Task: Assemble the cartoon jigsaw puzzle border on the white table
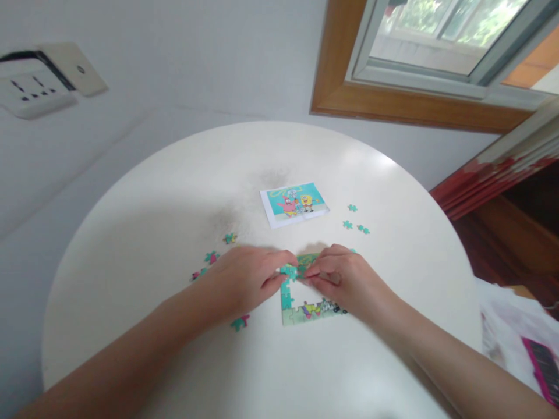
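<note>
A partly joined jigsaw puzzle [287,317] lies on the round white table, its border pieces framing a gap in the middle. At its upper left corner, my left hand [248,276] grips the joined teal pieces between thumb and forefinger. My right hand [343,273] has its fingers pinched on a small teal puzzle piece [301,272] along the top row, beside the left fingertips. The right hand covers much of the puzzle's right side. Beyond both hands is a printed reference picture [297,203] with cartoon figures on teal.
Loose puzzle pieces [348,224] lie at the right, and several more puzzle pieces [212,257] are left of my left hand, partly hidden by it. The table [144,192] meets a wall with a socket [35,87] and a wood-framed window [419,99]. A pink-edged object [541,364] sits lower right.
</note>
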A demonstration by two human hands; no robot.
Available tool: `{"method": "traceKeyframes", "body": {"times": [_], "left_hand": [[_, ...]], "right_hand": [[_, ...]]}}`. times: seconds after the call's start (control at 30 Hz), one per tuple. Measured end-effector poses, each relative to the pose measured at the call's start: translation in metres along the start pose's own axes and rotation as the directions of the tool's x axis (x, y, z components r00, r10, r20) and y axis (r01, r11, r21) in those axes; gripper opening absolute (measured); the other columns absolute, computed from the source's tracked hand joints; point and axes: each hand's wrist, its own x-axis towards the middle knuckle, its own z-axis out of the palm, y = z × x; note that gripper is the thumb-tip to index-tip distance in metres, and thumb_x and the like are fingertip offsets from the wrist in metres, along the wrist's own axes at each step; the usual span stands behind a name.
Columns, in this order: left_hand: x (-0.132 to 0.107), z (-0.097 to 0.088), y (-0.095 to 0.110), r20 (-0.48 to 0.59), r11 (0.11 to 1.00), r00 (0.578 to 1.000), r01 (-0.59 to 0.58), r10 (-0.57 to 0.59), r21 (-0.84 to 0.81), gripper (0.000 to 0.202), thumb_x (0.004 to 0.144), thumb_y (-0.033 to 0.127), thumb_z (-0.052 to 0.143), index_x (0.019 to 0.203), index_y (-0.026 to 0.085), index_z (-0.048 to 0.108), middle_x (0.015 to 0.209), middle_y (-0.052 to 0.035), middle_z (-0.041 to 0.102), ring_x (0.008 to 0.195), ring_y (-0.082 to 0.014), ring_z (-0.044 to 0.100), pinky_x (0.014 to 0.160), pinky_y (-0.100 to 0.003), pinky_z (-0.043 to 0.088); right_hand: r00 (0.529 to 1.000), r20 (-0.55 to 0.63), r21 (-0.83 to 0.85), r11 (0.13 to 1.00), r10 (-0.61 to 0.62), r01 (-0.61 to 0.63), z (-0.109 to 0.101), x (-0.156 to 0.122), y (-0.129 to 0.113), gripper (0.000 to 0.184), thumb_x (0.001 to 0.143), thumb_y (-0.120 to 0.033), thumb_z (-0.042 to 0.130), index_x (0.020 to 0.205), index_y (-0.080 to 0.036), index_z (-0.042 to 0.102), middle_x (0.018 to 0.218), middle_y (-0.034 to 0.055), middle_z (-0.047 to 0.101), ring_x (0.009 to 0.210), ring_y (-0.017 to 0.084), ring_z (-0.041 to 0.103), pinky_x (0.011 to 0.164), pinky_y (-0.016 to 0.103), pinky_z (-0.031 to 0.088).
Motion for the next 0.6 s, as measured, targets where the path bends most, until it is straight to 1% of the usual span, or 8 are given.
{"method": "traceKeyframes", "body": {"times": [0.1,0.17,0.23,0.3,0.37,0.43,0.6], "left_hand": [[0.0,-0.001,0.001,-0.008,1.0,1.0,-0.002,0.002,-0.018,0.024,0.094,0.026,0.048,0.11,0.028,0.066,0.088,0.0008,0.073,0.081,-0.0201,0.069,0.07,-0.028,0.044],[0.0,-0.001,0.002,-0.01,0.999,1.0,-0.003,0.003,-0.031,0.024,0.094,0.026,0.048,0.111,0.027,0.066,0.089,0.0004,0.074,0.082,-0.0203,0.069,0.071,-0.029,0.044],[0.0,0.0,0.002,-0.006,0.999,1.0,0.001,-0.001,-0.039,0.024,0.095,0.026,0.049,0.111,0.027,0.066,0.088,0.0006,0.074,0.081,-0.0208,0.069,0.07,-0.029,0.044],[-0.001,0.0,0.001,-0.003,0.999,1.0,0.005,-0.005,-0.036,0.023,0.095,0.025,0.05,0.112,0.028,0.066,0.087,0.001,0.073,0.08,-0.0212,0.068,0.069,-0.03,0.043],[-0.001,0.0,0.001,-0.002,1.0,1.0,0.006,-0.006,-0.023,0.022,0.094,0.025,0.051,0.111,0.028,0.065,0.085,0.0013,0.073,0.079,-0.0216,0.068,0.069,-0.03,0.043],[-0.001,-0.001,0.001,0.0,1.0,1.0,0.009,-0.009,-0.009,0.021,0.094,0.026,0.051,0.109,0.028,0.065,0.085,0.0014,0.072,0.079,-0.0215,0.068,0.068,-0.03,0.042],[0.0,-0.001,0.002,-0.012,1.0,1.0,0.009,-0.009,-0.004,0.022,0.095,0.028,0.05,0.11,0.027,0.065,0.086,0.0003,0.073,0.08,-0.0204,0.069,0.07,-0.029,0.044]], "right_hand": [[0.997,0.054,-0.068,0.996,-0.055,0.059,-0.013,-0.004,0.002,0.014,0.089,-0.018,0.066,0.091,-0.022,0.078,0.087,0.0053,0.071,0.084,0.017,0.063,0.079,0.031,0.05],[0.989,0.113,-0.145,0.983,-0.098,0.114,-0.021,-0.008,0.004,0.019,0.091,-0.02,0.064,0.104,-0.024,0.077,0.098,0.0077,0.068,0.09,0.019,0.061,0.084,0.034,0.049],[0.975,0.183,-0.22,0.962,-0.122,0.161,-0.026,-0.011,0.003,0.03,0.092,-0.022,0.062,0.121,-0.026,0.072,0.106,0.0095,0.063,0.097,0.021,0.057,0.089,0.038,0.047],[0.961,0.244,-0.294,0.935,-0.127,0.198,-0.028,-0.014,0.001,0.039,0.094,-0.027,0.061,0.133,-0.027,0.064,0.107,0.0099,0.06,0.099,0.024,0.053,0.091,0.041,0.045],[0.95,0.291,-0.362,0.907,-0.109,0.215,-0.028,-0.016,-0.002,0.041,0.096,-0.033,0.059,0.137,-0.028,0.06,0.104,0.0096,0.058,0.098,0.025,0.051,0.089,0.043,0.044],[0.946,0.314,-0.413,0.885,-0.082,0.214,-0.027,-0.018,-0.006,0.04,0.097,-0.039,0.056,0.136,-0.028,0.059,0.104,0.0098,0.057,0.097,0.027,0.05,0.087,0.044,0.043],[0.934,0.354,-0.425,0.882,-0.045,0.204,-0.027,-0.022,-0.01,0.042,0.1,-0.046,0.049,0.138,-0.029,0.057,0.108,0.0104,0.057,0.102,0.028,0.051,0.089,0.045,0.041]]}}
